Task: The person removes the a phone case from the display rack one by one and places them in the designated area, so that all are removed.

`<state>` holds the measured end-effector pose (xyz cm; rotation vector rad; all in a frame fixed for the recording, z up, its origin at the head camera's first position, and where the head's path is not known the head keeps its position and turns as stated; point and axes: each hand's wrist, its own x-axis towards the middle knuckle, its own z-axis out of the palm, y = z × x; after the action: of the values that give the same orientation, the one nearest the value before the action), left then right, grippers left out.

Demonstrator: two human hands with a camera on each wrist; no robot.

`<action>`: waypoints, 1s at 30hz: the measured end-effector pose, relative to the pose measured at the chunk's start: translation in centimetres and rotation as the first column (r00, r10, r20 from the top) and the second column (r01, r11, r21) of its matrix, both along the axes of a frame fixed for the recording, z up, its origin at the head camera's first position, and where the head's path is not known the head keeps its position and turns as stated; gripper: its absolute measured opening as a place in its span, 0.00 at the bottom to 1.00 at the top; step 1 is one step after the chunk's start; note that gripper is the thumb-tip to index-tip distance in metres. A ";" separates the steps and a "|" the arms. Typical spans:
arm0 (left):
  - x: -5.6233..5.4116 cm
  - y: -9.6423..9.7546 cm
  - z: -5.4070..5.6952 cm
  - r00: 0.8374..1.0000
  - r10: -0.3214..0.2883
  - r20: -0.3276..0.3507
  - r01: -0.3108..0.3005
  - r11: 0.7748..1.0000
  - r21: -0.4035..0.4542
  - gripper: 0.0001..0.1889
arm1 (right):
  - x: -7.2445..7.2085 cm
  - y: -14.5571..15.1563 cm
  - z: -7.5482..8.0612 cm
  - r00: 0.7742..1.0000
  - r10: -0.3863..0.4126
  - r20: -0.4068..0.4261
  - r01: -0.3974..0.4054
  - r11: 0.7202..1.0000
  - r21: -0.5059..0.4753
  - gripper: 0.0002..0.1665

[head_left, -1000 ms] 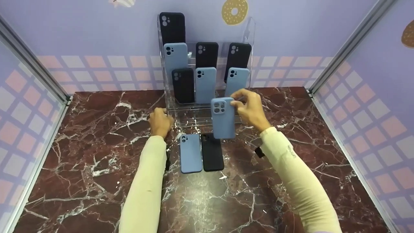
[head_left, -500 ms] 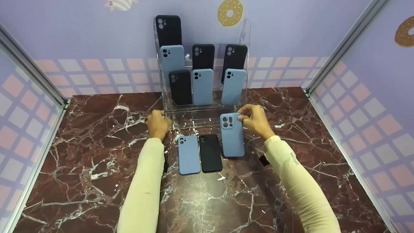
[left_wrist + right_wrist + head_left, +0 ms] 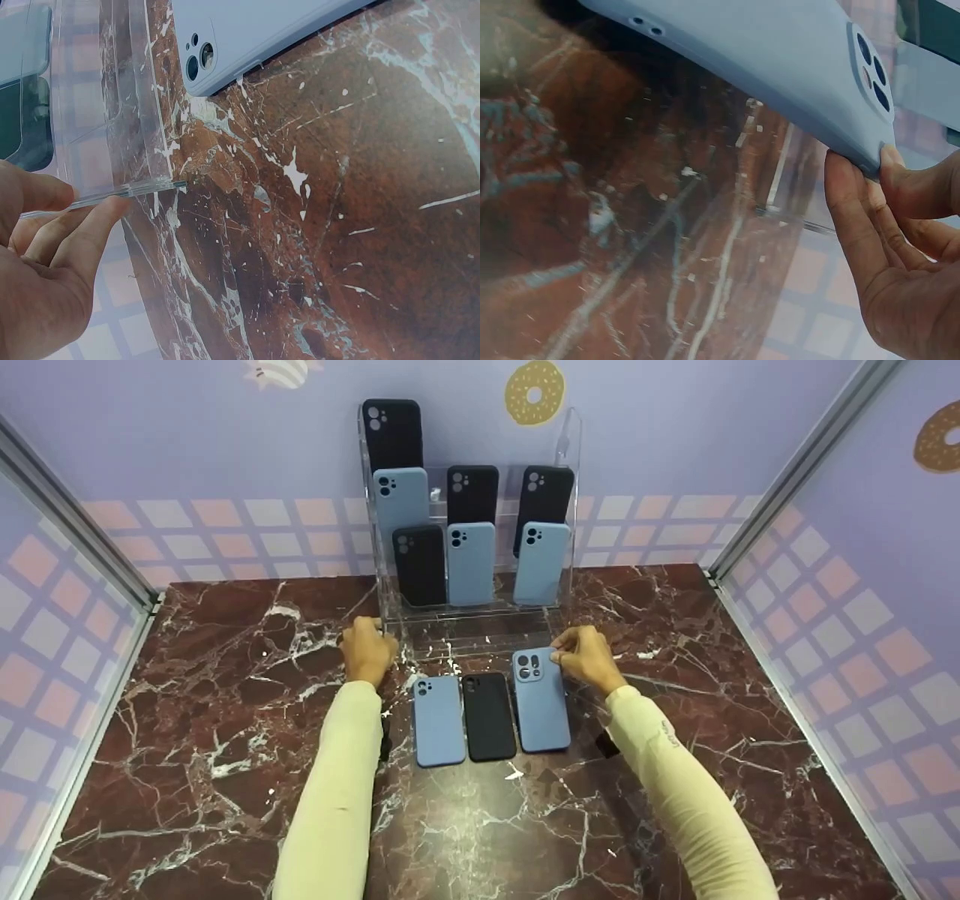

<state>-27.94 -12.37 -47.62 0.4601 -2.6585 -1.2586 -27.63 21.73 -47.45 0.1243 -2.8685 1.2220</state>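
My right hand point(image 3: 589, 658) pinches the upper right corner of a blue phone case point(image 3: 543, 709) with a large camera cutout. In the right wrist view, thumb and fingers grip that case's corner point(image 3: 780, 60); its top is tilted up. To its left a black phone case point(image 3: 490, 718) and another blue phone case point(image 3: 439, 724) lie flat side by side on the table. My left hand point(image 3: 367, 651) holds the left side edge of a clear acrylic stand point(image 3: 480, 631); in the left wrist view the clear panel point(image 3: 112, 196) sits between thumb and fingers.
On the stand's tiers lean several black and blue cases, such as a black case point(image 3: 394, 435) at top left and a light blue case point(image 3: 541, 564) at lower right. The marbled table point(image 3: 225, 720) meets patterned walls point(image 3: 240, 536) at the back and sides.
My right hand has carried the blue case down and slightly right, from in front of the stand to beside the black case. The left hand stays on the stand's edge.
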 end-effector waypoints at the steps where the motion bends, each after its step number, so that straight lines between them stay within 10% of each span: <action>1: 0.0 0.0 0.0 1.000 0.000 0.004 0.000 1.000 0.000 0.21 | 0.0 0.0 -0.3 1.000 -0.006 0.011 0.006 1.000 -0.004 0.06; 30: 0.1 0.0 0.2 1.000 -0.005 0.009 0.005 1.000 -0.008 0.23 | -0.3 -0.4 -3.9 0.997 -0.027 0.067 0.024 0.999 0.044 0.09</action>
<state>-27.88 -12.39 -47.46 0.4596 -2.6722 -1.2501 -27.91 21.29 -51.33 0.0479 -2.9453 1.1825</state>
